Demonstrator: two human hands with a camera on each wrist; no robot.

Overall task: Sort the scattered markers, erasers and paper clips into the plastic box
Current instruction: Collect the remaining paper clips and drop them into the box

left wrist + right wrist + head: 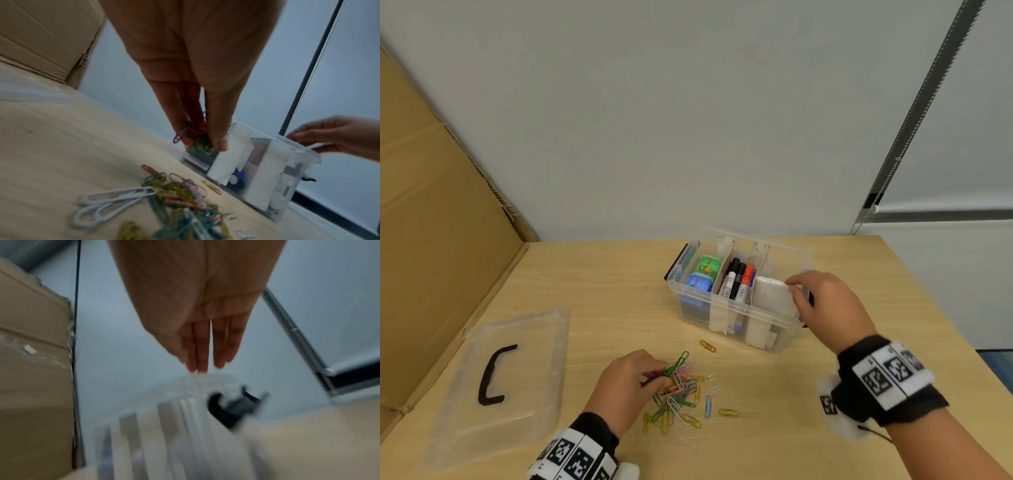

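Nearest, the left hand pinches a small bunch of coloured clips between thumb and fingertips, its grip narrow and closed around them, just above the pile of paper clips scattered on the desk. A single orange clip lies apart, between the pile and the box. To the left the clear lid with its black handle lies flat on the desk.

Farther back stands the plastic box, open, split by taped card dividers into three compartments. The left compartment holds a green eraser and a blue eraser. The middle one holds upright markers, two with black caps and one with a red cap. The right compartment holds a white block, what it is unclear. The right hand rests at the box's right end, fingers loosely extended over the rim beside the white block; its grip is wide and holds nothing I can make out.

Behind stand a cardboard panel and a pale wall.
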